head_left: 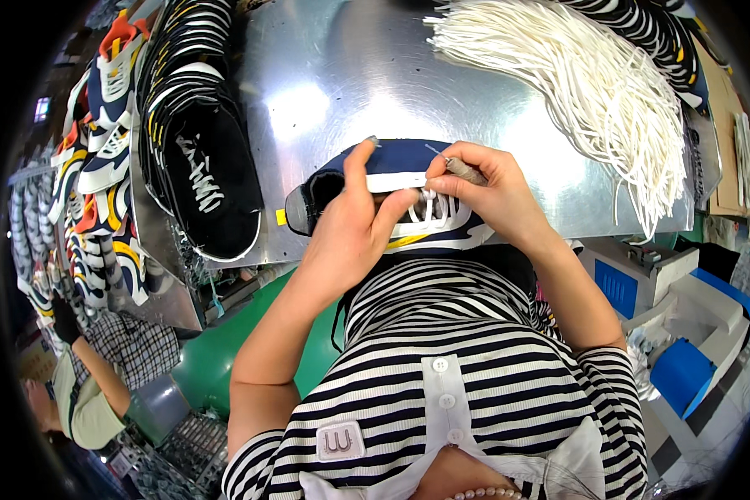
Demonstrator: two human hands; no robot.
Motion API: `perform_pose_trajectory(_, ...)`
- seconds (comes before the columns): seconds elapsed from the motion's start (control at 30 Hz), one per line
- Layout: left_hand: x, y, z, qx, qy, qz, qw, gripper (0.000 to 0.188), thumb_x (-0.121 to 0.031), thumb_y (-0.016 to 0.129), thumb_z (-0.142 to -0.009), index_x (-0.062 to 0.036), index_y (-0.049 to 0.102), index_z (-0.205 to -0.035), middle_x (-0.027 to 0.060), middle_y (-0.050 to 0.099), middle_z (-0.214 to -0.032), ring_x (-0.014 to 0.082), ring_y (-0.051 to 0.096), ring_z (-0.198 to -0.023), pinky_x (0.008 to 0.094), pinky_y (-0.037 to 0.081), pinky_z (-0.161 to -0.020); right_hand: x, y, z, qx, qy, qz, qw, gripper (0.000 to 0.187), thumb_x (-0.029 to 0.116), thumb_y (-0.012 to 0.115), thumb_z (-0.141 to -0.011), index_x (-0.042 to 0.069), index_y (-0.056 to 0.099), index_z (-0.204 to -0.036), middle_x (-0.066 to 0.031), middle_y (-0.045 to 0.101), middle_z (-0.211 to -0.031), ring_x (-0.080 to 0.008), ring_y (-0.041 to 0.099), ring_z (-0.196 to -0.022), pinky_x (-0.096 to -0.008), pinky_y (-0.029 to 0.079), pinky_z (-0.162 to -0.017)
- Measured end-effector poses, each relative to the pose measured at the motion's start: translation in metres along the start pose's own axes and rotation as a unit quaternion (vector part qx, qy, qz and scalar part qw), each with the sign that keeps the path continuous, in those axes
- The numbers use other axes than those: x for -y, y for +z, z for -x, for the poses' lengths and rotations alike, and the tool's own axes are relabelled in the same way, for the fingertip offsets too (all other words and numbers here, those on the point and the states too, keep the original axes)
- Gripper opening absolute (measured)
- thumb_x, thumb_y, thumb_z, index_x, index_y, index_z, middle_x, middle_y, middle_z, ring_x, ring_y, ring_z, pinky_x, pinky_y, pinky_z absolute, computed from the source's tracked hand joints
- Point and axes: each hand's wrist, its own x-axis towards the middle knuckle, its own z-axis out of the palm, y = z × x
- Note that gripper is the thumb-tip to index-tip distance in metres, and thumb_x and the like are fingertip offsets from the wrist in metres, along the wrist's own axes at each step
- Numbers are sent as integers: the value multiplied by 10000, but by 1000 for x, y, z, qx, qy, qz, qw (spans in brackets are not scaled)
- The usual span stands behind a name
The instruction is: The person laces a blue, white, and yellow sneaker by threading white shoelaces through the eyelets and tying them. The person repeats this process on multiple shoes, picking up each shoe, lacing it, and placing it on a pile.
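A navy, white and yellow shoe upper (408, 152) lies on its side at the near edge of the metal table. My left hand (346, 229) grips it, forefinger along the far side and thumb by the white eyelet strip. White lace (432, 212) runs through the eyelets in crossing rows. Between thumb and fingers, my right hand (500, 190) pinches a thin metal pick with a wrapped brown handle (465, 170). The pick's tip points left over the navy fabric, above the strip. Whether lace is also in the right fingers I cannot tell.
White laces (575, 92) lie in a big bundle at the far right of the metal table (333, 58). Stacked black uppers (212, 179) stand on the left. Finished-looking shoes (112, 158) hang farther left, near another person (92, 392). A grey-and-blue machine (675, 333) is at right.
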Motion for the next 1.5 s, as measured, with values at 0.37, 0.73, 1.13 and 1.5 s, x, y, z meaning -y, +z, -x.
perform_pose_trajectory(0.37, 13, 31, -11, -217, 102, -178, 955, 360, -327, 791, -748, -131, 664, -1022, 52, 568, -572, 266, 552, -611, 380, 446, -641, -10, 10, 4, -91, -79, 69, 990, 220, 167, 662, -909, 36, 619, -1080, -96, 675, -926, -206, 659, -799, -322, 507, -728)
perform_pose_trajectory(0.73, 14, 34, -6, -242, 134, -189, 942, 332, -265, 782, -759, -118, 667, -1034, 24, 599, -589, 252, 545, -609, 384, 435, -629, -2, -2, 25, -46, -102, 235, 965, 108, 102, 641, -898, 37, 592, -969, -140, 683, -766, -295, 653, -650, -368, 493, -583)
perform_pose_trajectory(1.13, 14, 31, -5, -188, 148, -64, 969, 206, -10, 641, -840, -33, 634, -1045, 101, 630, -650, 264, 574, -517, 361, 426, -548, -13, 35, -11, -58, -274, 439, 854, 284, 51, 631, -761, -37, 493, -992, -166, 643, -659, -304, 670, -623, -369, 498, -513)
perform_pose_trajectory(1.5, 8, 29, -11, -117, 25, 129, 984, 330, -74, 709, -859, -3, 559, -1144, 84, 668, -854, 103, 639, -737, 249, 515, -679, -6, -9, 12, -97, -103, 285, 948, 173, 146, 672, -867, 73, 629, -1018, -91, 676, -742, -255, 665, -637, -366, 495, -571)
